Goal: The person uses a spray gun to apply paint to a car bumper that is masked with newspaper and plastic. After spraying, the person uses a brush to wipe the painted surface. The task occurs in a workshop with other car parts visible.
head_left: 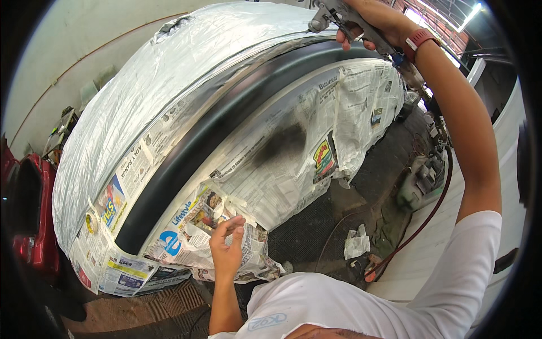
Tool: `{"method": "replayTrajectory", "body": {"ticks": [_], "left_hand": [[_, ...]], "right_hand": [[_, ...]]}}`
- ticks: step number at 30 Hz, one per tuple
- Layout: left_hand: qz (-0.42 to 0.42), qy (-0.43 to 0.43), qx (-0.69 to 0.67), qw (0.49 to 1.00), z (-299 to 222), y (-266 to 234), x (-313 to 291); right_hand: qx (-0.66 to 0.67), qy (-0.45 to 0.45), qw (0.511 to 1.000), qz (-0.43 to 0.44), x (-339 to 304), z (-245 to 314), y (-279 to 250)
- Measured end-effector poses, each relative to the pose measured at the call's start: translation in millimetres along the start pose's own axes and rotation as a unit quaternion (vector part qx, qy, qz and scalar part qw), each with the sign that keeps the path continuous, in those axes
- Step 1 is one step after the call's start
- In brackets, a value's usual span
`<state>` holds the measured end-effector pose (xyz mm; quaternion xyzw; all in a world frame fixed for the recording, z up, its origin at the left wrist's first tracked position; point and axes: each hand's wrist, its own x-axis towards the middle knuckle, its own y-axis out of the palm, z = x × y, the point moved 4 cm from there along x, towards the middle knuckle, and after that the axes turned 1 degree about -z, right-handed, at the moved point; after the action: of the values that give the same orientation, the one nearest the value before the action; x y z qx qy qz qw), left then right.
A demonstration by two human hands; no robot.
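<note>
At the upper right, my right hand (389, 21) is wrapped round a metal spray gun (320, 21), raised over the far end of a long curved black panel (212, 121). The panel looks smooth, with a soft sheen. Newspaper sheets (282, 189) cover the surface on both sides of it, and a dark smudge of paint marks the nearer sheets. Low in the middle, my left hand (227, 248) is held up, apparently with nothing in it and its fingers partly bent. It appears in front of the newspaper; whether it touches the paper I cannot tell.
A silvery sheet (130, 96) drapes the large body beyond the panel. A dark red hose (437, 206) runs down at the right beside a grey-green machine (416, 183). Crumpled paper (357, 243) lies on the floor. At the far left is a red car part (42, 226).
</note>
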<state>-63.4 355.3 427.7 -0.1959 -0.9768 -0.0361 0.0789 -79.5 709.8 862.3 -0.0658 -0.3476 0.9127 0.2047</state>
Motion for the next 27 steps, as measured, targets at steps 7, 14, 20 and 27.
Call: {"method": "replayTrajectory", "body": {"ticks": [7,14,20,27], "left_hand": [[-0.005,-0.010,0.025,1.000,1,9,-4],[-0.029,-0.021,0.040,0.999,3,9,-3],[-0.029,-0.033,0.055,0.998,0,17,-2],[-0.031,-0.027,0.047,0.998,2,23,0]], "right_hand": [[-0.095,0.057,0.990,-0.084,21,-41,-62],[-0.096,0.071,0.977,-0.175,19,-60,-102],[-0.086,0.037,0.965,-0.247,44,-108,-153],[-0.103,0.035,0.948,-0.298,36,-140,-163]]}}
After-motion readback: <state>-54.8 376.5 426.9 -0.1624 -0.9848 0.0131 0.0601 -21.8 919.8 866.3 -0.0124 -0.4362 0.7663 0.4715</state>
